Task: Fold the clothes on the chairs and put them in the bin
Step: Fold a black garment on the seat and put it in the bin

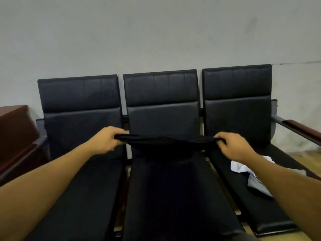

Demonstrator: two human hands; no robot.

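Observation:
A black garment [165, 145] is stretched over the middle seat of a row of three black chairs [161, 91]. My left hand [106, 140] grips its left end and my right hand [232, 145] grips its right end, both held at the same height in front of the backrest. The cloth sags between them and its lower part blends with the dark seat. A crumpled white garment [253, 174] lies on the right seat, partly hidden by my right forearm. No bin is in view.
A reddish-brown wooden cabinet [13, 129] stands left of the chairs. The right chair has a metal armrest with a wooden top [300, 127]. A pale wall rises behind the row and a yellowish floor shows at the right.

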